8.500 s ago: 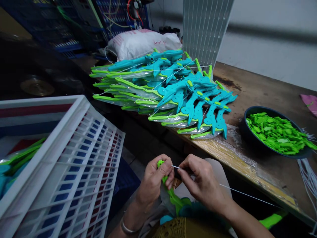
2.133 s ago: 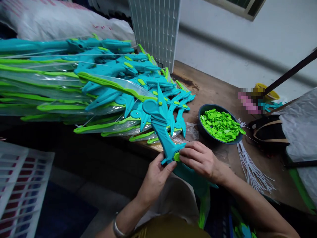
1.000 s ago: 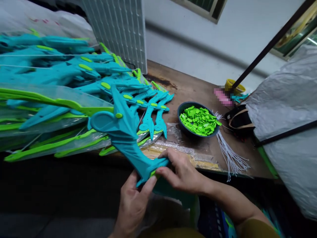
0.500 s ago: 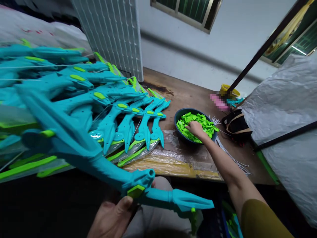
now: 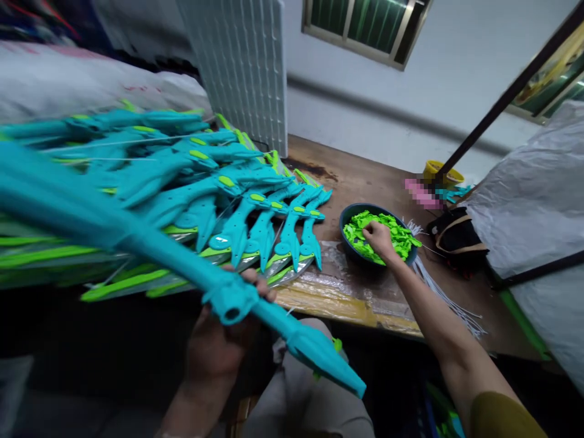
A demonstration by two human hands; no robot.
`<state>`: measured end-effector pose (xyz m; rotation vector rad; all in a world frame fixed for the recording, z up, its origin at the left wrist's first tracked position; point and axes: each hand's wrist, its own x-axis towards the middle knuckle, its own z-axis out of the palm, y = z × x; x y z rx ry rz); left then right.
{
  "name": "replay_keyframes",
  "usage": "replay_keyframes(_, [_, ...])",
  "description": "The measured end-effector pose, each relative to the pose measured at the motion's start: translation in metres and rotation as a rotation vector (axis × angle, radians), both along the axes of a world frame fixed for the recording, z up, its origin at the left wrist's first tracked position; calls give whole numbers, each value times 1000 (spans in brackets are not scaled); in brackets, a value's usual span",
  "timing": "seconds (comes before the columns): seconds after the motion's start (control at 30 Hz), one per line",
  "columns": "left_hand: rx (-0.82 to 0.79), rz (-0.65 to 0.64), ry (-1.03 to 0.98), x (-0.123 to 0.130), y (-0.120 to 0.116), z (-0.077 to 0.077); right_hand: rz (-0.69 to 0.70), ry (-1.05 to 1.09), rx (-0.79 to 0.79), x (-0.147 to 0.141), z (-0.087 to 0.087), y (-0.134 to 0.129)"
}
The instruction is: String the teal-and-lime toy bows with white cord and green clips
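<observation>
My left hand [image 5: 228, 340] is wrapped around the middle of a turquoise plastic toy bow [image 5: 168, 252], held slantwise above my lap. A round hole at the bow's grip faces me, and its far left end runs out of view. My right hand [image 5: 379, 238] is over a dark bowl [image 5: 345, 243] of loose bright green plastic pieces [image 5: 401, 240]. Its fingers are curled together, and whatever is between them is hidden. On the table to the left lies a heap of similar turquoise toy bows [image 5: 250, 228] with green inlays and limbs.
White plastic ties [image 5: 449, 304] lie beside the bowl on the brown table [image 5: 314, 146]. Behind them are a black bag [image 5: 458, 237] and a yellow tub [image 5: 444, 173]. A dark pole [image 5: 493, 103] slants up at right, near white sheeting [image 5: 533, 201]. A grey panel [image 5: 246, 67] stands behind the heap.
The bow in my left hand has been turned, so its grip hole faces me and the green inlay is out of sight. My right hand has lifted slightly from the green pieces.
</observation>
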<state>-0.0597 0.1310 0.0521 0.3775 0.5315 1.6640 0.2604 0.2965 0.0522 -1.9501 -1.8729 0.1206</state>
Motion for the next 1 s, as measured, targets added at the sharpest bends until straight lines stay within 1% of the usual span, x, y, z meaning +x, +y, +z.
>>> replay_keyframes(0.1, [26, -63, -117, 8, 4, 3, 196, 167, 209, -35, 16, -40])
replay_keyframes(0.17, [47, -157, -192, 17, 3, 4, 347, 261, 343, -64, 27, -73])
replay_keyframes(0.23, [67, -254, -236, 27, 1, 3, 468, 320, 463, -92, 37, -105])
replay_keyframes(0.27, [77, -290, -241, 31, -1, 2, 528, 327, 544, -104, 40, -119])
replay_keyframes(0.33, [101, -311, -216, 38, -5, -3, 671, 280, 735, -123, 44, -140])
replay_keyframes(0.4, [133, -295, -158, 42, -8, -9, 818, 169, 910, -136, 43, -153])
replay_keyframes(0.43, [146, -280, -128, 43, -10, -12, 871, 108, 962, -140, 42, -156])
replay_keyframes(0.5, [142, -241, -88, 43, -12, -18, 920, 29, 993, -144, 37, -159])
replay_keyframes(0.6, [96, -190, -68, 40, -16, -21, 946, 12, 997, -144, 30, -161])
replay_keyframes(0.7, [58, -179, -69, 37, -23, -15, 958, 30, 941, -142, 26, -167])
replay_keyframes(0.83, [-12, -269, -100, 38, -33, 0, 938, 48, 866, -140, 25, -176])
replay_keyframes(0.9, [-4, -275, -119, 40, -37, 4, 948, 75, 838, -140, 26, -179])
replay_keyframes(1.0, [35, -274, -131, 40, -41, 4, 934, 158, 750, -140, 33, -181])
